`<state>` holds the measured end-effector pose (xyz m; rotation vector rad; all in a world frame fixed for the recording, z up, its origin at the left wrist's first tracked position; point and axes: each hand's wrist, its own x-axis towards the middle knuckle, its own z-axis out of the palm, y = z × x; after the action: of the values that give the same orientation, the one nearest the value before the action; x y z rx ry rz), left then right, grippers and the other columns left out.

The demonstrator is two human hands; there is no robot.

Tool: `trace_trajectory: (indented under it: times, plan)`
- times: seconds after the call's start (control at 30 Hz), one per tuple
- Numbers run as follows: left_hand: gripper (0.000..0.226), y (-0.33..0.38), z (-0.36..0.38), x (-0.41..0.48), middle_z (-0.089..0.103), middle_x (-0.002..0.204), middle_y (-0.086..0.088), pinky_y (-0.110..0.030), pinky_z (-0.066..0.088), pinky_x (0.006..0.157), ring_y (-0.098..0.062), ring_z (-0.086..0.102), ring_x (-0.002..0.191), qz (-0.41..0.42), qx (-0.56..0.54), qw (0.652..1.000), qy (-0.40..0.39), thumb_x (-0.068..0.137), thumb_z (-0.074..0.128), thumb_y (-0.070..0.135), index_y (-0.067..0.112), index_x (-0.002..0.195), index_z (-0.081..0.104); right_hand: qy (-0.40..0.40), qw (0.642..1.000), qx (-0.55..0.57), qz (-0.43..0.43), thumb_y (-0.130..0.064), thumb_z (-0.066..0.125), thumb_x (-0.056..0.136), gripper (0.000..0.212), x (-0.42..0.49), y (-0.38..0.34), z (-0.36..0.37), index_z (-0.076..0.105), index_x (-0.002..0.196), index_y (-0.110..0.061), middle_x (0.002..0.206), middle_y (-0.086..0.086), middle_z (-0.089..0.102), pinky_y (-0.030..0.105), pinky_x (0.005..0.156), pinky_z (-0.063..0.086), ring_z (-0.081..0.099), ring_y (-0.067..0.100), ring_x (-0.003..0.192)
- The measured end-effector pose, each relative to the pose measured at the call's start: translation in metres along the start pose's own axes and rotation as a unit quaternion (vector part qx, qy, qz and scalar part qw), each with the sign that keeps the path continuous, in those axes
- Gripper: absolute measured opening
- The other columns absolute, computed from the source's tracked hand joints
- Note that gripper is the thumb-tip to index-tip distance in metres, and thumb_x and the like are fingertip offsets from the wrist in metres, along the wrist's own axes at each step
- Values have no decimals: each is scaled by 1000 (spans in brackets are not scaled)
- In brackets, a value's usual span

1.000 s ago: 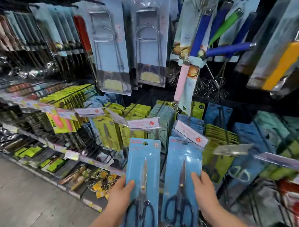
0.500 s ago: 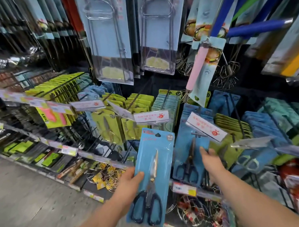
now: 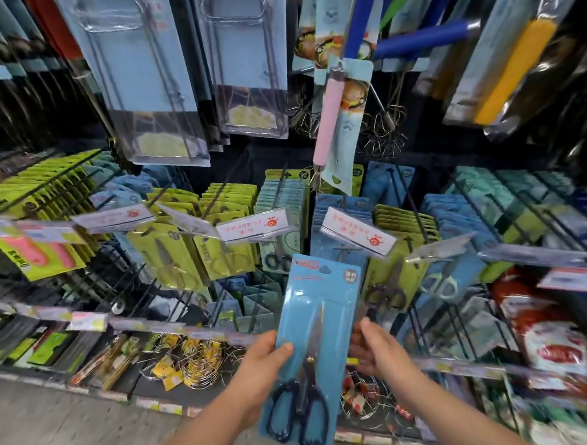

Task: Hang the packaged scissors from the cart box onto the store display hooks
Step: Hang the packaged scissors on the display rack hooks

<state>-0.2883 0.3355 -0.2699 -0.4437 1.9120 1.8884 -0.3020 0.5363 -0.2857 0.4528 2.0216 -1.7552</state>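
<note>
The packaged scissors, on a blue card, are held up in front of the shelving, just below the middle row of hanging stock. Their long axis runs nearly upright, with the top leaning a little to the right. The blades point up toward the hang hole and the dark handle loops sit at the bottom.

The left hand grips the card's left edge, thumb on the front and fingers behind. The right hand is at the card's right edge with its thumb raised; through the blur I cannot tell whether it grasps the card.

Just behind the card's top hang a row of blue packs with a white price tag in front. Green packs sit to the right on black display hooks. Overhead dangles a pink-handled whisk. Grey floor shows lower left.
</note>
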Motion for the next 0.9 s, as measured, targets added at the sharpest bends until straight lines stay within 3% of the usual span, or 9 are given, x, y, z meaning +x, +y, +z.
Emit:
trace_trajectory:
  times: [0.07, 0.1, 0.17, 0.3, 0.5, 0.67, 0.77, 0.9]
  plan:
    - [19, 2, 11, 3, 68, 96, -12, -25, 52, 65, -18, 63, 77, 1, -1, 1000, -11, 96, 48, 7, 2, 112, 57, -7, 1000, -11, -26, -40, 43, 96, 24, -16, 9, 7, 61, 105, -26, 102, -4, 67, 28, 76, 57, 66, 12, 91]
    - [19, 2, 16, 5, 67, 96, -12, -26, 52, 66, -19, 63, 77, 2, -5, 1000, -12, 96, 48, 7, 0, 112, 56, 14, 999, -10, -50, -30, 46, 97, 16, -22, 8, 9, 60, 100, -22, 93, -3, 67, 20, 64, 53, 65, 9, 79]
    - [17, 6, 27, 6, 68, 91, -10, -29, 53, 67, -20, 63, 75, 0, -8, 1000, -15, 96, 48, 9, 1, 109, 56, 67, 994, -22, -89, -16, 48, 96, 10, -25, 4, 9, 58, 94, -16, 80, -2, 62, 15, 54, 44, 58, 8, 66]
    - [13, 15, 39, 6, 69, 85, -5, -21, 52, 57, -10, 67, 64, 12, -4, 1000, -18, 97, 48, 11, 4, 101, 57, 99, 986, -72, -112, -14, 47, 96, 10, -23, -10, 1, 58, 93, -14, 84, 0, 64, 14, 56, 43, 60, 12, 74]
    - [18, 19, 44, 11, 68, 93, -10, -32, 53, 69, -20, 63, 76, 8, 14, 1000, -5, 97, 47, 17, 4, 106, 56, 112, 984, -95, -100, -18, 48, 96, 13, -14, -14, -4, 58, 95, -11, 89, 8, 65, 26, 65, 46, 58, 16, 75]
    - [19, 17, 44, 13, 69, 94, -8, -29, 53, 66, -19, 66, 79, -2, 0, 1000, 1, 98, 46, 19, 6, 106, 56, 108, 982, -114, -104, -19, 48, 95, 14, -8, -16, -4, 59, 100, -12, 94, 6, 67, 24, 66, 47, 61, 14, 77]
    - [17, 18, 47, 17, 68, 92, -8, -30, 53, 65, -19, 65, 78, 3, -1, 1000, 13, 97, 47, 17, 6, 106, 56, 108, 983, -110, -97, -19, 49, 95, 14, -1, -16, -6, 60, 100, -11, 93, 8, 68, 31, 73, 50, 63, 21, 83]
    - [12, 26, 54, 34, 67, 92, -8, -34, 54, 73, -21, 64, 79, 12, 15, 999, 35, 97, 48, 16, 10, 102, 57, 119, 984, -103, -87, -21, 49, 94, 21, 21, -21, -13, 60, 96, -2, 80, 14, 60, 32, 66, 43, 54, 22, 71]
